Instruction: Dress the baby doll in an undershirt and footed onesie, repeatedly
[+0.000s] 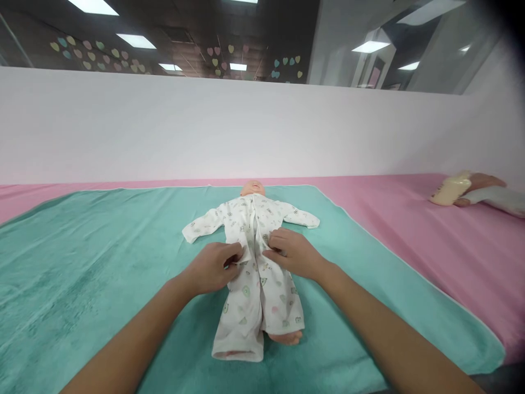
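Observation:
A baby doll (253,189) lies on its back on a teal towel (102,262), head away from me. It wears a white printed romper (254,284) that is open down the front. My left hand (213,267) pinches the romper's left front edge at the waist. My right hand (292,253) pinches the right front edge just across from it. Both hands are closed on the cloth. One bare doll foot (287,337) sticks out of the right leg.
The towel lies on a pink-covered surface (451,251) backed by a white partition (246,126). At the far right another person's hand (479,183) rests on the pink cover holding a cream bottle (450,190).

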The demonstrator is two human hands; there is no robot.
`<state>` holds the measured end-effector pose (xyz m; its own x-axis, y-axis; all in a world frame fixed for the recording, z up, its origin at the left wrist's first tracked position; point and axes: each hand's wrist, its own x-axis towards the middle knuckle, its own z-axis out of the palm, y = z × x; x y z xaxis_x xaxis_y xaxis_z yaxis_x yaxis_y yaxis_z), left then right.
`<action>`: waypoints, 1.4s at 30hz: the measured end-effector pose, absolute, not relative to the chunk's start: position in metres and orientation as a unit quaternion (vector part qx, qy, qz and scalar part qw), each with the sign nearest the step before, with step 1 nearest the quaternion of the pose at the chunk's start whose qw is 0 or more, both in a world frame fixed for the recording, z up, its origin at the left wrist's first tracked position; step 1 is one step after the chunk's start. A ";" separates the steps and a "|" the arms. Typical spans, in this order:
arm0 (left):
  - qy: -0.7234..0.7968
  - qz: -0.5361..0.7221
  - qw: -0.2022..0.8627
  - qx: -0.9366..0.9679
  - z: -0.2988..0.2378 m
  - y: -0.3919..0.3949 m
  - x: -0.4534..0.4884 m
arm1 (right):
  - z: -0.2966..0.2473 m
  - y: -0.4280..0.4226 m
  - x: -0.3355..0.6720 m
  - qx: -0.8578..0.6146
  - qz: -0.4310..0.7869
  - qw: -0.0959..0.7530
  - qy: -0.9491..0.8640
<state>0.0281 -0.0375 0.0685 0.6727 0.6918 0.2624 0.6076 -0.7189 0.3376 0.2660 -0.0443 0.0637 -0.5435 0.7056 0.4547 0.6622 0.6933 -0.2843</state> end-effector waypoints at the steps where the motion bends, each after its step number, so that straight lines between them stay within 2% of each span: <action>1: 0.363 0.198 0.107 0.904 0.068 -0.037 0.029 | 0.064 -0.044 0.265 -0.380 0.035 0.276 -0.882; 6: 0.394 0.275 0.009 0.877 0.062 -0.031 0.034 | 0.062 -0.043 0.265 -0.413 0.031 0.348 -0.841; 9: 0.404 0.286 -0.042 0.868 0.055 -0.028 0.038 | 0.059 -0.042 0.262 -0.428 0.040 0.336 -0.838; 11: 0.409 0.301 -0.036 0.861 0.050 -0.028 0.040 | 0.059 -0.042 0.258 -0.426 0.045 0.322 -0.844; 15: 0.412 0.343 0.013 0.844 0.045 -0.034 0.046 | 0.063 -0.045 0.259 -0.427 0.052 0.303 -0.851; 20: 0.369 0.280 0.068 0.884 0.052 -0.041 0.055 | 0.065 -0.045 0.267 -0.478 0.052 0.276 -0.832; 23: 0.371 0.289 0.170 0.866 0.059 -0.042 0.054 | 0.066 -0.045 0.268 -0.466 0.042 0.281 -0.838; 25: 0.389 0.338 0.272 0.813 0.060 -0.038 0.050 | 0.069 -0.047 0.268 -0.456 0.062 0.315 -0.830; 27: 0.427 0.405 0.328 0.739 0.057 -0.028 0.041 | 0.073 -0.048 0.269 -0.446 0.112 0.355 -0.814; 29: 0.494 0.447 0.298 0.684 0.050 -0.013 0.026 | 0.075 -0.048 0.270 -0.425 0.175 0.356 -0.813; 31: 0.577 0.449 0.205 0.650 0.042 0.006 0.004 | 0.073 -0.042 0.276 -0.401 0.234 0.340 -0.818; 33: 0.647 0.431 0.109 0.620 0.033 0.025 -0.021 | 0.067 -0.031 0.291 -0.405 0.262 0.377 -0.790; 35: 0.697 0.393 0.050 0.598 0.026 0.039 -0.044 | 0.056 -0.014 0.316 -0.467 0.228 0.474 -0.711; 37: 0.730 0.339 0.046 0.592 0.023 0.048 -0.062 | 0.041 0.004 0.349 -0.588 0.133 0.532 -0.595; 39: 0.745 0.294 0.075 0.594 0.023 0.051 -0.070 | 0.024 0.019 0.379 -0.716 0.079 0.478 -0.502; 42: 0.713 0.289 0.128 0.626 0.026 0.050 -0.071 | 0.004 0.036 0.405 -0.780 0.111 0.403 -0.466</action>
